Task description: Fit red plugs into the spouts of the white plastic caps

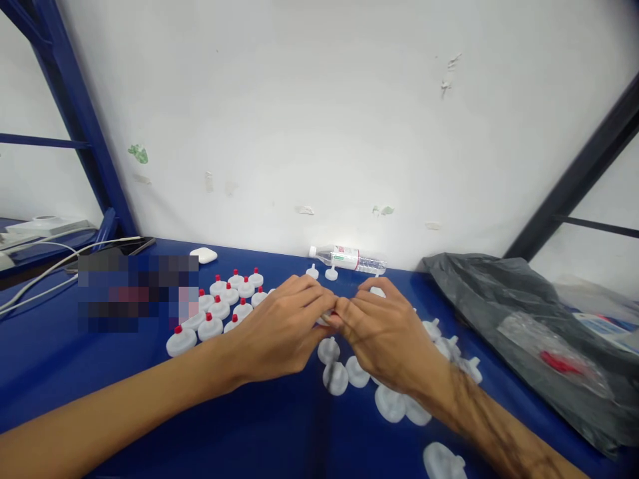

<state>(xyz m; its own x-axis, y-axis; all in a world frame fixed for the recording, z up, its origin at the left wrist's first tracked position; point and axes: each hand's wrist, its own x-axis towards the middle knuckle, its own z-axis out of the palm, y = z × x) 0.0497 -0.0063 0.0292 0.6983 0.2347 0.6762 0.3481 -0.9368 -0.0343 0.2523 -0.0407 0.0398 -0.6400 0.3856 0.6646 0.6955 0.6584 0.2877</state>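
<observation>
My left hand [287, 326] and my right hand [387, 332] meet over the middle of the blue table. Between the fingertips of the left hand is a white round plastic piece [324, 319], mostly hidden. The right fingers pinch at a bit of red, apparently a small red cap [335, 315], at the piece. Left of the hands, several white round pieces with red caps [210, 327] stand upright in rows. Around and below the right hand lie several uncapped white round pieces with thin spouts [335, 378]; some are partly covered by the hand.
A clear plastic bottle [347, 258] lies along the wall. On the right, a dark grey plastic bag [479, 299] carries a clear bag with red items [562, 362]. At left are a white rounded object [204, 255], white cables [40, 286] and a blue frame post [84, 113].
</observation>
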